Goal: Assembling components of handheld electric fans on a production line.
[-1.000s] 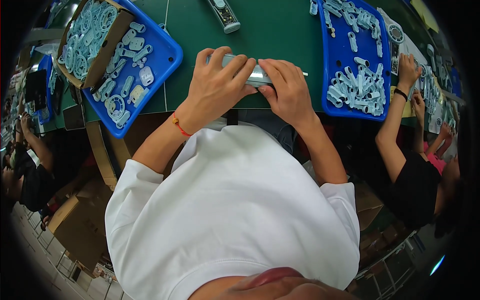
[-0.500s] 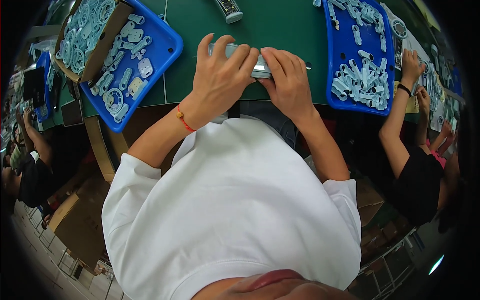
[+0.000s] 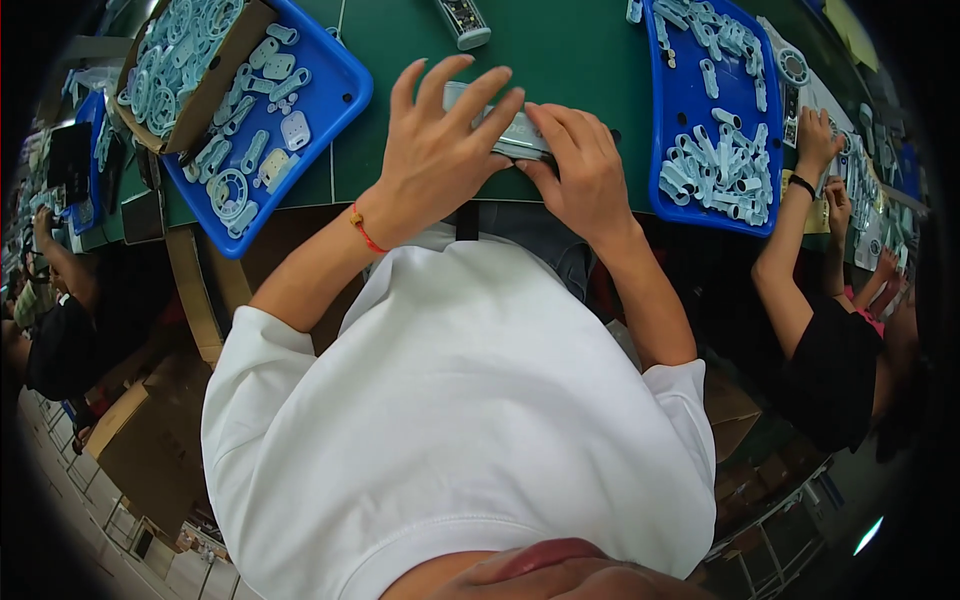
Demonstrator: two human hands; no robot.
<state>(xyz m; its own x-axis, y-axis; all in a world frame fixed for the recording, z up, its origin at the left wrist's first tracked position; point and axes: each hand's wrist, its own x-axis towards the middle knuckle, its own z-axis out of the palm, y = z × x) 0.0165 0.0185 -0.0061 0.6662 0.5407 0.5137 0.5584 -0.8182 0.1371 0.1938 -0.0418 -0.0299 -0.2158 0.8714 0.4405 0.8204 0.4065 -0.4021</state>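
A long pale grey-green casing (image 3: pixel 520 138) with a glossy top lies across the near part of the green table, in front of my body. My right hand (image 3: pixel 588 178) grips its right end, fingers over the top and thumb at the near side. Over the left part, my left hand (image 3: pixel 432 160) has its fingers raised and spread, and the thumb reaches the near edge. Whether that thumb touches the casing I cannot tell. My fingers hide parts of the left half, and the right end is mostly covered.
A blue tray (image 3: pixel 345 88) at left holds pale blue plastic parts and a cardboard box (image 3: pixel 205 105) of more parts. Another blue tray (image 3: pixel 690 212) of parts stands at right. A similar casing (image 3: pixel 464 22) lies beyond my hands. Co-workers' arms (image 3: pixel 785 262) are at the far right.
My left fingers have lifted off the casing and spread apart. The right hand keeps its grip with little movement. More of the casing's top shows now.
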